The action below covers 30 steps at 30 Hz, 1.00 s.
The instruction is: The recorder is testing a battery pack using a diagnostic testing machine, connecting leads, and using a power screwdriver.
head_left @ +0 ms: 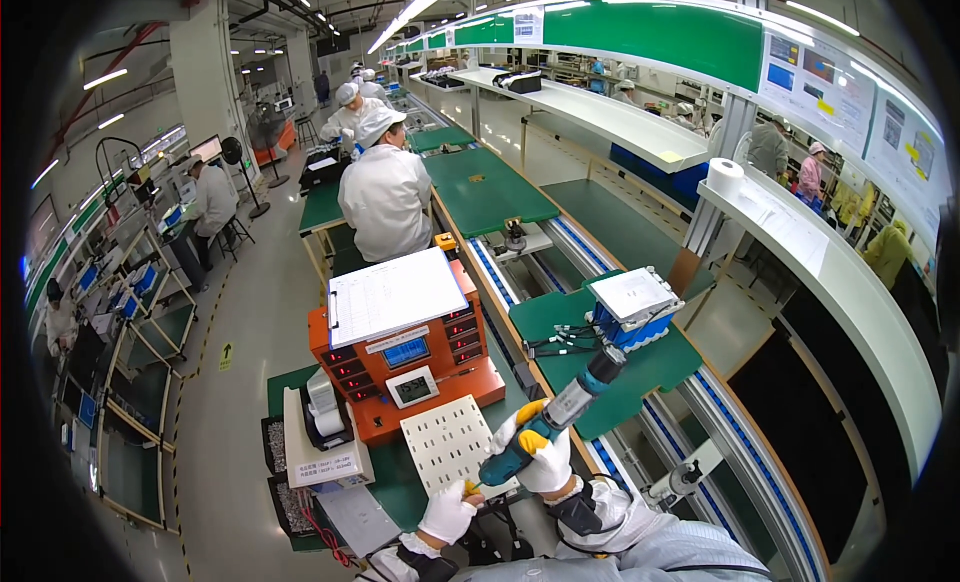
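Power tool (pixel 568 404), teal with a grey barrel and dark nose, is located to the right of and nearer the wearer than the orange instrument box (pixel 440 344), tilted, nose pointing up and away. Right hand (pixel 545 464), gloved in white with yellow fingertips, is wrapped around the tool's teal grip, fingers curled. Left hand (pixel 448 514), similarly gloved, is on the near side of the box, close to the tool's butt end; its fingers are bent inward, but whether they pinch anything cannot be told.

Directly in front of the box: slotted cream plate (pixel 455 447). On top of the box: clipboard (pixel 395 297) with a printed sheet. Against its front: small white display (pixel 412 386). Left of it: label printer (pixel 325 412) with paper roll. Right of it: green board (pixel 655 367) bearing a blue block (pixel 625 332) with pale top, dark cables (pixel 560 340) lying alongside. Beyond the box: a seated co-worker (pixel 385 197), white coat and cap.
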Tool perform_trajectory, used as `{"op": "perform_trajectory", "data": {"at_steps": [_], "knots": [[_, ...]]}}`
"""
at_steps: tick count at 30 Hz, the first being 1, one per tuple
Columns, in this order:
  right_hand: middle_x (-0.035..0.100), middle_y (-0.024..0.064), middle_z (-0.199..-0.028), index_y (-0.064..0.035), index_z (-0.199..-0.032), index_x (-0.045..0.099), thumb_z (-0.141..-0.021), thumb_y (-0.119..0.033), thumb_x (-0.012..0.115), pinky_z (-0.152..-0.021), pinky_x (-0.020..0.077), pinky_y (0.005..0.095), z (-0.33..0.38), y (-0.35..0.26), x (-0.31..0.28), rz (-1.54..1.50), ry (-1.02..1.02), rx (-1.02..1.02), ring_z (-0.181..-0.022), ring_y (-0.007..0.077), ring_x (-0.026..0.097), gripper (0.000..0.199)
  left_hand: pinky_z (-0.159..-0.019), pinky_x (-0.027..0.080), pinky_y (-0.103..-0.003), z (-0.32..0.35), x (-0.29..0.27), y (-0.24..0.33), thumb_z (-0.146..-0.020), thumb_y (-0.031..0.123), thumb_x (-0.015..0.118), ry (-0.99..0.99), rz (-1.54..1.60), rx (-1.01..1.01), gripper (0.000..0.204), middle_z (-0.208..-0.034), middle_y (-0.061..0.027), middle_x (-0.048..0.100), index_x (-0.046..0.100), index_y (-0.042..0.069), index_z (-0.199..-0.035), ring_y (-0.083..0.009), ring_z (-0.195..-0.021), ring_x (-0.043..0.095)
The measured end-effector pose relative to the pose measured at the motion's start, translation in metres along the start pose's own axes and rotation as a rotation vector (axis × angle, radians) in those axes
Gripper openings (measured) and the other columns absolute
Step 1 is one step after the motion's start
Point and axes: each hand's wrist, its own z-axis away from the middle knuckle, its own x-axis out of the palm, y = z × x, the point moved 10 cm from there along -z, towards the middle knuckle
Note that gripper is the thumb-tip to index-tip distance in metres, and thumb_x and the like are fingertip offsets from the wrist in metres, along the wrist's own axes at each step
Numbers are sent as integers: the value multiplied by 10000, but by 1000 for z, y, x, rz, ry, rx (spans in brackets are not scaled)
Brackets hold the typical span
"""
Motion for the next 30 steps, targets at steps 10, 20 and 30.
{"op": "perform_trajectory", "data": {"at_steps": [10,20,30], "knots": [[611,174,-872,-83,-1153,451,-793,-198,780,-765,547,452,15,-8,-3,124,-133,3,-819,307,638,501,-631,501,-384,-7,15,17,-829,174,722,-67,43,-49,195,-749,-181,668,681,4,-915,-314,-692,668],[617,147,-890,-43,-1084,452,-780,-188,783,-767,548,418,22,1,-8,246,-126,49,-828,261,640,472,-603,509,-473,-3,6,28,-823,181,729,0,-94,160,198,-704,-209,640,615,20,-840,-409,-692,650],[598,113,-956,6,-1128,494,-737,-297,820,-803,519,371,22,11,-25,350,-119,181,-896,230,623,592,-643,470,-496,-9,37,20,-770,131,700,65,-241,284,167,-706,-199,606,604,23,-854,-409,-680,598]]}}
